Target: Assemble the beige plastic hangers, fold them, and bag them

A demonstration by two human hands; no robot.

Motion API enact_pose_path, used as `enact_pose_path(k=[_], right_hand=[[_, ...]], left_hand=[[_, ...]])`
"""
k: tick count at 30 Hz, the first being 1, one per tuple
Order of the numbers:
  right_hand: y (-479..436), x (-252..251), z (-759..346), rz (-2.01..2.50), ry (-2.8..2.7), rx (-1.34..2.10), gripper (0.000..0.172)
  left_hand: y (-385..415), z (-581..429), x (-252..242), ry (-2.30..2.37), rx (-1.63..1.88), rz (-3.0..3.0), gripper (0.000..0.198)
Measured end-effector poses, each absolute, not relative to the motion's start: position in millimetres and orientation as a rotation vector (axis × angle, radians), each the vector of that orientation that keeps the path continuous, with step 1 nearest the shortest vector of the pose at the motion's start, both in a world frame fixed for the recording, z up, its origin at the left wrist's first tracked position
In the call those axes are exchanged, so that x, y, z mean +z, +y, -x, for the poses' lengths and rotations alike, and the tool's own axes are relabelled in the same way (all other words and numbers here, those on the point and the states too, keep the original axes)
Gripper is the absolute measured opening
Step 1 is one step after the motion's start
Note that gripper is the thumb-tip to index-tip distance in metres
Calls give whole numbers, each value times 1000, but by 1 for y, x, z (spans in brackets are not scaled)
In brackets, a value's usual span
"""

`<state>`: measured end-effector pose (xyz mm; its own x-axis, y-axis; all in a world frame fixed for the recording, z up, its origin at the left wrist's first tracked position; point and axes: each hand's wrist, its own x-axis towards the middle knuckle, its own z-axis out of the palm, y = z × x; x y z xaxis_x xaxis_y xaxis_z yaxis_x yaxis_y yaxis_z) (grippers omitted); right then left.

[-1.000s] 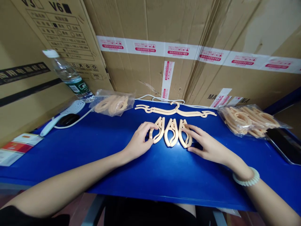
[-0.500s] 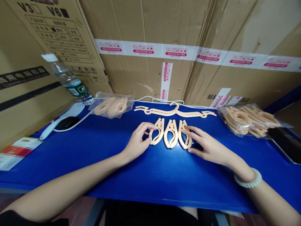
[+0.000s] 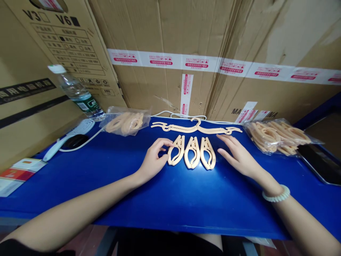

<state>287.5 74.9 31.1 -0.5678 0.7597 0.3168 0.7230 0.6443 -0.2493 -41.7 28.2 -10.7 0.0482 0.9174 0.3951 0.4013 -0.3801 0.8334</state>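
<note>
Three cream folding hangers, folded up, lie in a row on the blue table [image 3: 170,202]. My left hand [image 3: 153,160] rests beside the left folded hanger [image 3: 182,151], its index finger and thumb apart and at the hanger's left edge. In the middle is another folded hanger [image 3: 198,153]. To the right of the third folded hanger [image 3: 212,154], my right hand [image 3: 239,156] hovers with fingers stretched out, touching nothing. Behind the row lies an unfolded hanger [image 3: 183,129], arms spread and hook toward the back.
Plastic bags of folded hangers lie at back left [image 3: 125,121] and right [image 3: 279,135]. On the left are a water bottle [image 3: 86,101], a hairbrush [image 3: 64,140], a black mouse [image 3: 76,141] and a card [image 3: 21,174]. A dark phone-like device [image 3: 319,165] sits far right. Cardboard [image 3: 160,81] walls the back.
My right hand has let go of the right folded hanger and drawn away to the right. My left hand stays by the left one. The view has shifted slightly.
</note>
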Motion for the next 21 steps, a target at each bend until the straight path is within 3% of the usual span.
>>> enact_pose_path(k=[9,21], right_hand=[[111,13,-321,1219,-2414,-35,51],[130,-13,-321,1451,-2549,-152,61]], left_hand=[[37,47,-16,1289,1398,-1731,37],[33,37,-18,1220,1407,-1799,26]])
